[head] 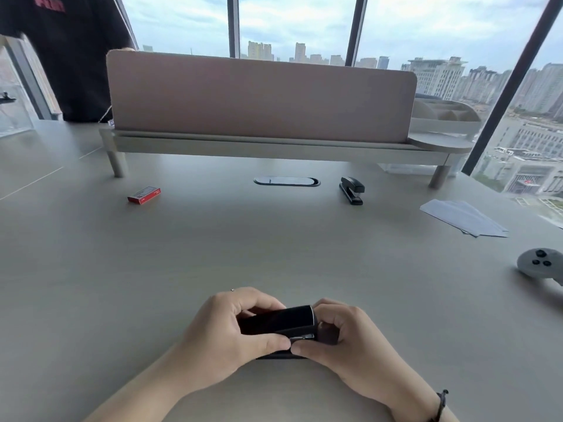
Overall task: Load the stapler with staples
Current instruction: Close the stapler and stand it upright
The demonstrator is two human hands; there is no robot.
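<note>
A black stapler [278, 322] lies crosswise near the desk's front edge, held between both hands. My left hand [224, 333] wraps its left end, thumb along the front side. My right hand [347, 339] grips the right end, thumb and fingers pinched at the metal magazine showing under the top cover. A red staple box [143, 195] lies shut on the desk far to the left. A second black stapler [352, 190] stands farther back on the right, untouched.
A raised shelf with a pink divider panel [262, 99] crosses the back of the desk, above an oval cable port [287, 181]. White envelopes [463, 219] and a grey controller [540, 264] lie at right. A person in a black shirt [67, 56] stands back left.
</note>
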